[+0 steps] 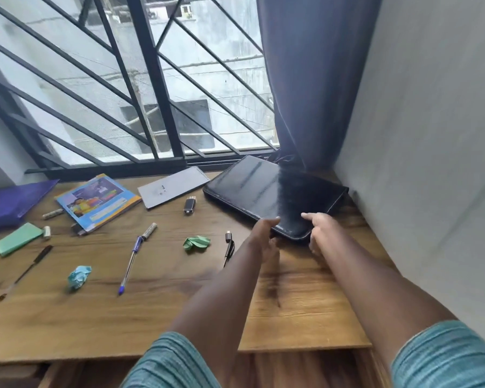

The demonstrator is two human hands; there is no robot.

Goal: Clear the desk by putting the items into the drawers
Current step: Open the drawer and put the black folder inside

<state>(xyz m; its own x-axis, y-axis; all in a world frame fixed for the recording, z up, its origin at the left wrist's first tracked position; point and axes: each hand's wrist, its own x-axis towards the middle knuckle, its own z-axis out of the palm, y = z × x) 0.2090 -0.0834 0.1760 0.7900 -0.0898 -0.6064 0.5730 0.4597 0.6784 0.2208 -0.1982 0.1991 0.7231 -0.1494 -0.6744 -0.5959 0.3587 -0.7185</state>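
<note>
A: Location of black case (252,189)?

B: Flat on surface (165,317), rear right corner, just beside wall (417,135), far edge beneath curtain (314,79) hem.

A: State of hands?

B: Left hand (263,233) clamped on near corner, thumb over top face, fingers tucked below edge. Right hand (324,229) grasping same corner from right side, thumb on top. Motion blur present; contact under edge not resolvable.

A: Reason for paired hold at one corner?

B: Judged as follows. Wide, flat item, awkward for one hand. Other sides blocked by wall and curtain, leaving near corner as only free grip point. Two-sided grip suited to sliding out from under hem without twisting.

A: Remaining items?

B: Grey notepad (174,187), USB stick (189,205), blue pen (129,261) and smaller pieces spread leftward, apart from case, none in hand. Task judged barely begun.

A: Caution?

B: Draw toward front edge before lifting. Watch for curtain drag.
</note>
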